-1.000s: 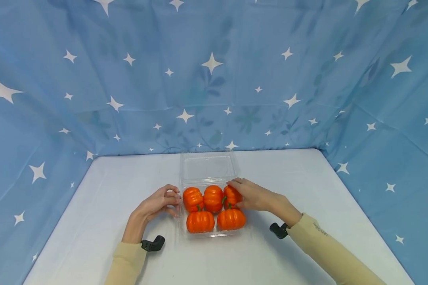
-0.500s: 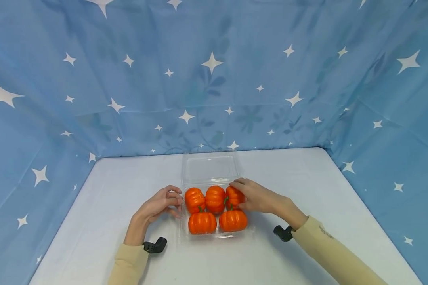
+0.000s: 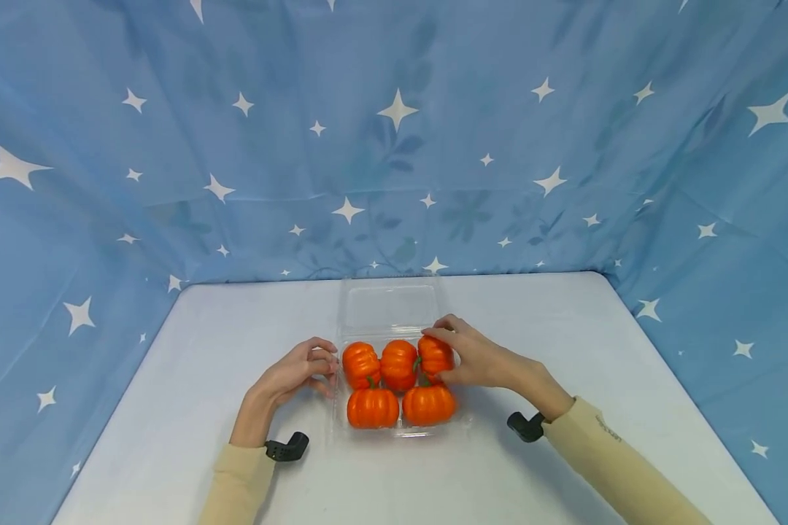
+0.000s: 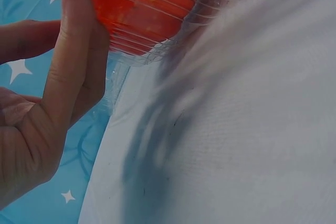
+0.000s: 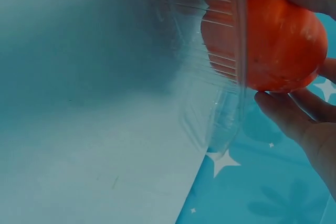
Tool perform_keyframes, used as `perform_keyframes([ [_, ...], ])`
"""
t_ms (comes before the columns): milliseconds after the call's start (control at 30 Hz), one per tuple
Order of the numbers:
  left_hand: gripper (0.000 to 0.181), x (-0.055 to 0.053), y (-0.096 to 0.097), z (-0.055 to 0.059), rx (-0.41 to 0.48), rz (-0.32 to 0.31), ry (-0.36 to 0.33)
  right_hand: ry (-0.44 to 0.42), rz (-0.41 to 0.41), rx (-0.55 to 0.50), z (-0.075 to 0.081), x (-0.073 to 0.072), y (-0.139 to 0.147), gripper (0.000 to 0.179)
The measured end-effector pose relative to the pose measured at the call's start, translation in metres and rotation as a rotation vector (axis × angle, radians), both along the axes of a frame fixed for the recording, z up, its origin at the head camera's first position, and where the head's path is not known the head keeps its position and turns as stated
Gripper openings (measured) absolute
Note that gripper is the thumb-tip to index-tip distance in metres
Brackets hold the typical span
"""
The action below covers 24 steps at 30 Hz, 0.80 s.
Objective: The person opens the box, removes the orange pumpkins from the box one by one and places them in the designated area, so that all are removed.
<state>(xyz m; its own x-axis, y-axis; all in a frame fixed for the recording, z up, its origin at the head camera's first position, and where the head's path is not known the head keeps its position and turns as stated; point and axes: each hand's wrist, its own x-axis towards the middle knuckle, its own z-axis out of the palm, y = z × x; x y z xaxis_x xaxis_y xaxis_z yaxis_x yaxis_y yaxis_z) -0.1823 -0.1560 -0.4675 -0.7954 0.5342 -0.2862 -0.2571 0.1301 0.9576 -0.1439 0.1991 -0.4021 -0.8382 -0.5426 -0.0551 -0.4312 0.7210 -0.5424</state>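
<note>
Several small orange pumpkins with green stems sit in a clear plastic clamshell box (image 3: 410, 433). At its back right corner my right hand (image 3: 479, 357) holds one pumpkin (image 3: 435, 353) between thumb and fingers. In the right wrist view that pumpkin (image 5: 283, 38) rises above the box rim, fingertips against its surface. My left hand (image 3: 298, 372) stays at the box's left side with fingers loosely bent. The left wrist view shows those fingers (image 4: 71, 51) lying along the ribbed wall, an orange pumpkin (image 4: 142, 11) visible through the plastic.
The box's clear lid (image 3: 392, 305) lies folded back toward the far table edge. A white-covered table (image 3: 249, 313) carries everything, and a blue curtain (image 3: 276, 131) with white stars surrounds its back and sides.
My right hand has shifted its fingers on the back right pumpkin, which shows slightly higher and more fully now. The left hand keeps its place beside the box; the view has drifted a little.
</note>
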Motion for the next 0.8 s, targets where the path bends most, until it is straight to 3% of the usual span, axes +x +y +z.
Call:
perform_keyframes([
  [567, 0.048, 0.003, -0.006, 0.001, 0.011, -0.009, -0.002, 0.068, -0.025, -0.106, 0.001, 0.007, 0.021, 0.067],
  [800, 0.044, 0.002, -0.004, 0.0, 0.015, 0.003, -0.01, -0.016, -0.089, -0.159, -0.001, 0.009, 0.03, 0.068],
])
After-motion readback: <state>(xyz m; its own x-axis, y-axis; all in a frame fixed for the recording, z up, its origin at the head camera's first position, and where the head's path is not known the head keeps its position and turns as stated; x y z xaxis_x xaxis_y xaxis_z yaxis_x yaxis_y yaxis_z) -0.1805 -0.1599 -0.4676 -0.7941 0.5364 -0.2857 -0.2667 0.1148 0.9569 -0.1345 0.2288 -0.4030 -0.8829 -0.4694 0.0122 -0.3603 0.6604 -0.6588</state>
